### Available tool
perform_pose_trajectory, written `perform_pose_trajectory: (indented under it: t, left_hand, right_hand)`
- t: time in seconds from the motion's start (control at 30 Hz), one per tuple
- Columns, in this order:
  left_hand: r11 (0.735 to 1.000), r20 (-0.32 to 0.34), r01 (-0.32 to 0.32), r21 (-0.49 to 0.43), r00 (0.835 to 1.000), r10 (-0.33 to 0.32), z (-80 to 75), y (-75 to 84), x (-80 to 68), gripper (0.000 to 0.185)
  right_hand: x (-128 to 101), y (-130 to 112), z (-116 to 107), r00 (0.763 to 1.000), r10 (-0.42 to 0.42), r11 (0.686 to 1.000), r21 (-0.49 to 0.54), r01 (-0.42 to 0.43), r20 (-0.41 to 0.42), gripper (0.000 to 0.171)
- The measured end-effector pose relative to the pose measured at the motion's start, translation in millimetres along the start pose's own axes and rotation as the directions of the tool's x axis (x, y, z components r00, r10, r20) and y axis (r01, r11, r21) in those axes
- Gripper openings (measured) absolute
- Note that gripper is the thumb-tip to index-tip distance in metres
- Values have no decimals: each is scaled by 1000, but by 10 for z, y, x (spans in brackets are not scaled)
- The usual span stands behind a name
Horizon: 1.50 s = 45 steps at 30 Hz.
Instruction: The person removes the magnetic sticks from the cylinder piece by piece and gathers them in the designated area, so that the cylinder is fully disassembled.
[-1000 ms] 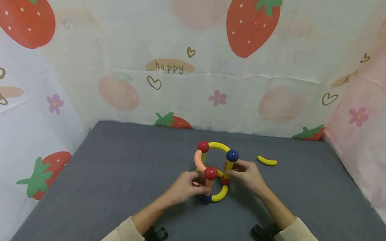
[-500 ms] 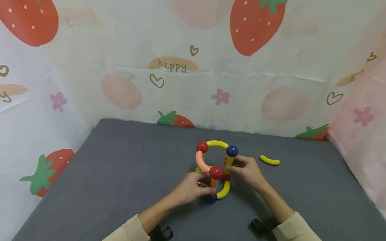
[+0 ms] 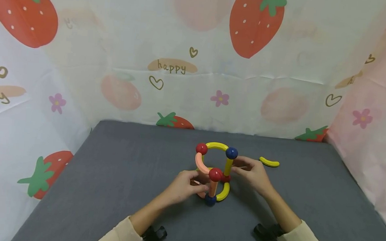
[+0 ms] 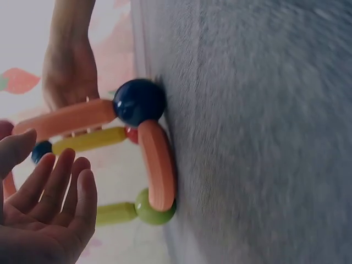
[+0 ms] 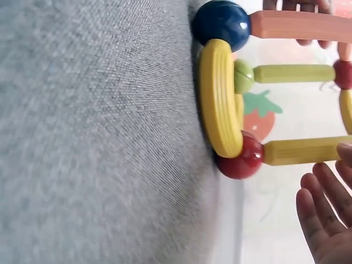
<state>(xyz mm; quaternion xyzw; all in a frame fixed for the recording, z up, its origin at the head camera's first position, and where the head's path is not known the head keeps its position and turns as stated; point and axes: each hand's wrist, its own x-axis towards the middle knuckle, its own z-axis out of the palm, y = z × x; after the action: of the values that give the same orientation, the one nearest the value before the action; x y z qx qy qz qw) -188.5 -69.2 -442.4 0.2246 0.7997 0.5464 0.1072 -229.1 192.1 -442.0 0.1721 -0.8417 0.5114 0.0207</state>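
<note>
A magnetic ball-and-rod frame stands upright on the grey cloth. Its top loop joins a red ball [image 3: 201, 148], a dark blue ball [image 3: 232, 153] and a nearer red ball [image 3: 215, 174] with curved rods. Down the front runs an upright orange rod [image 4: 77, 118], ending at a lower blue ball [image 4: 138, 102]. My left hand [image 3: 183, 187] is beside that rod, fingers loosely bent and holding nothing. On the other side, my right hand [image 3: 254, 174] hovers by an upright yellow rod [image 5: 300, 150], its fingers relaxed around no object. A green ball [image 4: 154, 207] forms a rear lower corner.
A loose curved yellow rod [image 3: 269, 162] lies on the grey cloth [image 3: 128, 160], beyond my right hand. A strawberry-printed curtain [image 3: 181, 90] encloses the back and sides. Black wrist cameras [image 3: 155, 235] hang under both forearms.
Earlier both hands pinched the upright rods; now the fingers have let go and drawn slightly outward. The front orange post shifted a little right between the earlier frames. The frame stays standing.
</note>
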Motion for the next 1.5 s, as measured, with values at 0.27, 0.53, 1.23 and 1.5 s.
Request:
perform_pose_trajectory:
  t: [0.27,0.53,1.23,1.5]
  left_hand:
    - [987,-78,97,-130,991,-108,-200,72,-128,35]
    - [818,-137,216,-534,932,-335,-278,150,-106,46]
    - [661,-152,162,-732,908,-391,-36,262,18,42]
    - [633,-150,143,-761,910,-387,-16,284,43,36]
  right_hand:
    - [-172,-129,-130,984,-161,986,-55,157,-70,26]
    - [-282,-330,-92,941,-331,943,1,332,-66,27]
    - [-225,-512,330,959,-267,948,203,245,90,40]
    - [-240,-514,355,963,-254,951,204,231,91,37]
